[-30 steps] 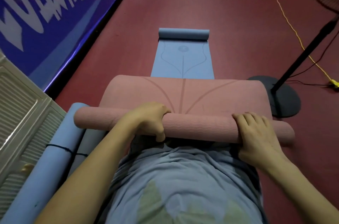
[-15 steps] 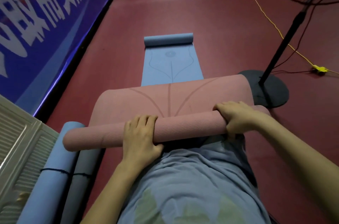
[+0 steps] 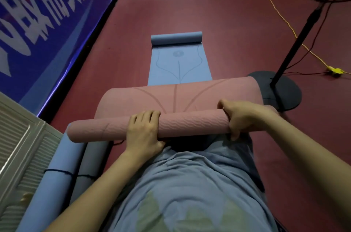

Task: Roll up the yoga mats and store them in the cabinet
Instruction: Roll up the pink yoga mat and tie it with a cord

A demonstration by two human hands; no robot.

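Red floor, left hand and right hand both gripping half-rolled pink mat

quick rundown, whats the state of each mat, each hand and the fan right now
pink mat: partly rolled, the rest still flat ahead of the roll
left hand: gripping the pink roll near its middle
right hand: gripping the roll's right end
blue mat: mostly flat on the floor, far end rolled
rolled blue mat: fully rolled, tied with a dark cord
rolled grey mat: fully rolled, lying beside it
fan: standing upright on its base
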